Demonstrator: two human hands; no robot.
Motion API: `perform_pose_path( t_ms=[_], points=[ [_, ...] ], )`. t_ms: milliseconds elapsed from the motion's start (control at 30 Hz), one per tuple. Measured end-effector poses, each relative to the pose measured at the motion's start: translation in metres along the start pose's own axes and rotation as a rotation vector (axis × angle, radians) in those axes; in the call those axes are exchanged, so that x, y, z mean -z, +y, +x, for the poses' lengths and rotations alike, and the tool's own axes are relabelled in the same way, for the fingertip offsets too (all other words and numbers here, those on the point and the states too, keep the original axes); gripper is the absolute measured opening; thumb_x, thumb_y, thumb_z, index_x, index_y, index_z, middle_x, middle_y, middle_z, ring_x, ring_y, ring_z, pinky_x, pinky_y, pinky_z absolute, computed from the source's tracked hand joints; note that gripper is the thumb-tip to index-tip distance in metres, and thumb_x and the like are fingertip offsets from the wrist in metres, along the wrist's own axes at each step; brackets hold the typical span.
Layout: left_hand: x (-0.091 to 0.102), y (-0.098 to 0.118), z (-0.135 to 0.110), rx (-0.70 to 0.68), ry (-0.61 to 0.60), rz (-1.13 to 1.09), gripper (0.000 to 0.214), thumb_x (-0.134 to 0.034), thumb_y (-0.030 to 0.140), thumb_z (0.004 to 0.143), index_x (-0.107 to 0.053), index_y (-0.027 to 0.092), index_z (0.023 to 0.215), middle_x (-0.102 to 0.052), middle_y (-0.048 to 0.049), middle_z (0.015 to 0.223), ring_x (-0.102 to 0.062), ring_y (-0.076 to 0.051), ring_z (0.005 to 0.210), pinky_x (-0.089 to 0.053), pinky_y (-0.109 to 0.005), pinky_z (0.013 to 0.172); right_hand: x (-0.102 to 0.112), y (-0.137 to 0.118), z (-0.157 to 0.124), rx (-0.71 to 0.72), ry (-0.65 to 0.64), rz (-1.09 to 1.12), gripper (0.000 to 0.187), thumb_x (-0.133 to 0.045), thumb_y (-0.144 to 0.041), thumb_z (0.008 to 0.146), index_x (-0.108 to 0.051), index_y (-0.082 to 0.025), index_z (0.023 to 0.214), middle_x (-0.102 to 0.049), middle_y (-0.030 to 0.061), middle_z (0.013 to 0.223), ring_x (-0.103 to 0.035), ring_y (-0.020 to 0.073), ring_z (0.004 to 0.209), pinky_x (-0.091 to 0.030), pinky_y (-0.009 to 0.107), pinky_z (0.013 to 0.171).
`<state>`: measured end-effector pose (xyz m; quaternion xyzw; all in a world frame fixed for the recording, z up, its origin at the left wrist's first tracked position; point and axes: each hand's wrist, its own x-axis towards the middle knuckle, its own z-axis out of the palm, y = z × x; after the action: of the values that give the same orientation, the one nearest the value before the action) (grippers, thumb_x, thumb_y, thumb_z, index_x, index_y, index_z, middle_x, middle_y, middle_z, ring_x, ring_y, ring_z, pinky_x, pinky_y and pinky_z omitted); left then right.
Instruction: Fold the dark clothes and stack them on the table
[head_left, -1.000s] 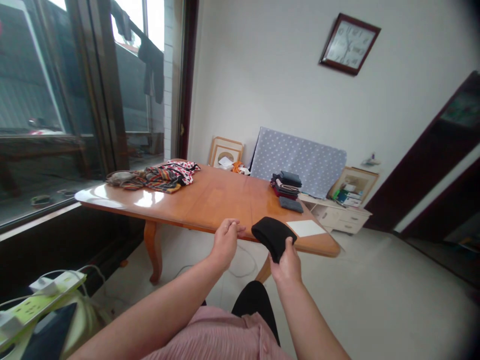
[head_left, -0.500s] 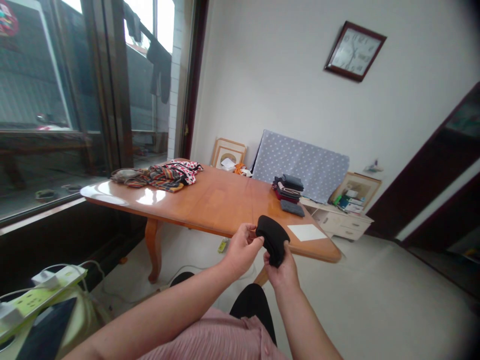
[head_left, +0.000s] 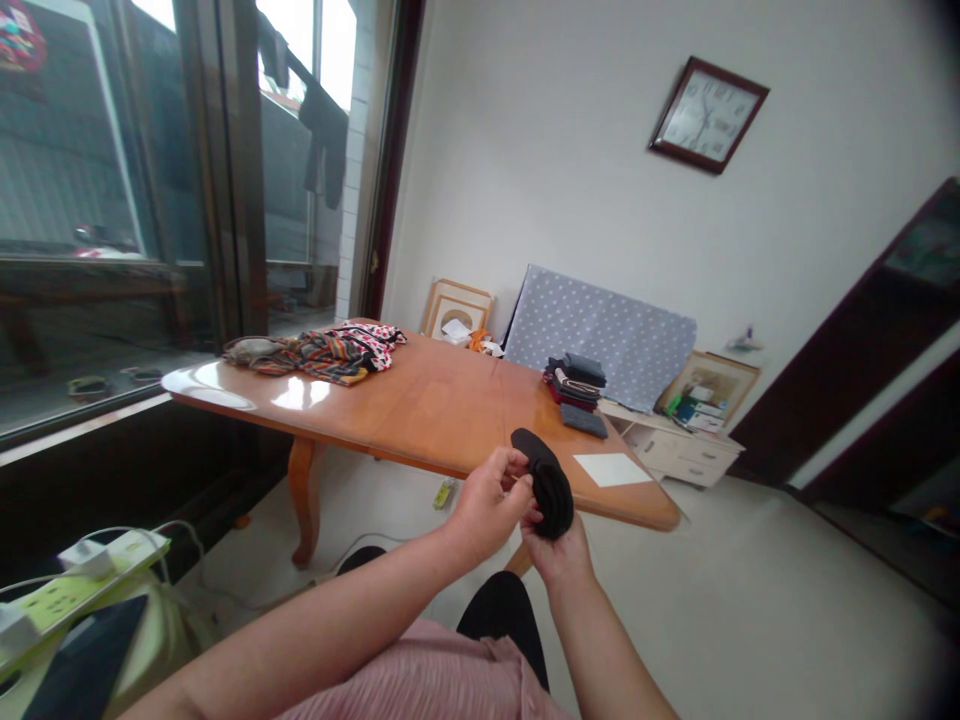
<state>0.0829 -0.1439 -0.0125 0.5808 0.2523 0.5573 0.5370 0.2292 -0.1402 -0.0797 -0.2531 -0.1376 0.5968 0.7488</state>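
Observation:
A black folded cloth, its exact kind unclear, is held up in front of me near the table's front edge. Its layers curl into a roll at the lower end, while a flap stretches up and to the left. My left hand pinches the left side of the cloth between thumb and fingers. From below and the right, my right hand grips the rolled part; some of its fingers are hidden behind the cloth. Beyond both hands is the orange-brown wooden table.
A stack of folded dark clothes and a dark grey folded piece lie on the table's right side, near a white sheet. Loose patterned clothes are heaped at the left. A power strip sits at lower left.
The black cloth has turned, so its rolled layers now face me more. My left fingers have shifted slightly along its edge, and my right hand has moved a little lower around it.

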Motion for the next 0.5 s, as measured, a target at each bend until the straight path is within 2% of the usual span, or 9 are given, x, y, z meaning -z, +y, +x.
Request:
perform_pose_path(
  t_ms=[167, 333, 500],
  points=[
    [0.003, -0.004, 0.003, -0.024, 0.018, 0.075, 0.001, -0.060, 0.023, 0.085, -0.060, 0.022, 0.084, -0.061, 0.0013, 0.074, -0.059, -0.015, 0.068, -0.047, -0.026, 0.066, 0.001, 0.002, -0.001, -0.024, -0.003, -0.014, 0.009, -0.058, -0.013, 0.082, -0.062, -0.021, 0.084, -0.067, -0.0021, 0.078, -0.056, 0.0072, 0.055, -0.043, 0.015, 0.045],
    [0.009, -0.014, 0.005, -0.115, 0.038, 0.218, 0.004, -0.059, 0.023, 0.086, -0.060, 0.023, 0.082, -0.062, 0.0014, 0.074, -0.056, -0.014, 0.069, -0.042, -0.026, 0.067, 0.000, 0.002, -0.002, -0.031, -0.002, -0.015, 0.010, -0.057, -0.013, 0.084, -0.062, -0.021, 0.085, -0.067, -0.0025, 0.077, -0.055, 0.0075, 0.055, -0.041, 0.015, 0.044],
    [0.015, -0.019, 0.005, -0.170, 0.065, 0.353, 0.008, -0.056, 0.020, 0.086, -0.058, 0.022, 0.079, -0.058, 0.0018, 0.073, -0.052, -0.014, 0.068, -0.036, -0.026, 0.065, -0.002, 0.001, -0.004, 0.014, 0.065, -0.018, 0.006, -0.058, -0.018, 0.088, -0.061, -0.022, 0.084, -0.065, -0.0042, 0.070, -0.053, 0.0078, 0.051, -0.041, 0.016, 0.043]
  ],
)
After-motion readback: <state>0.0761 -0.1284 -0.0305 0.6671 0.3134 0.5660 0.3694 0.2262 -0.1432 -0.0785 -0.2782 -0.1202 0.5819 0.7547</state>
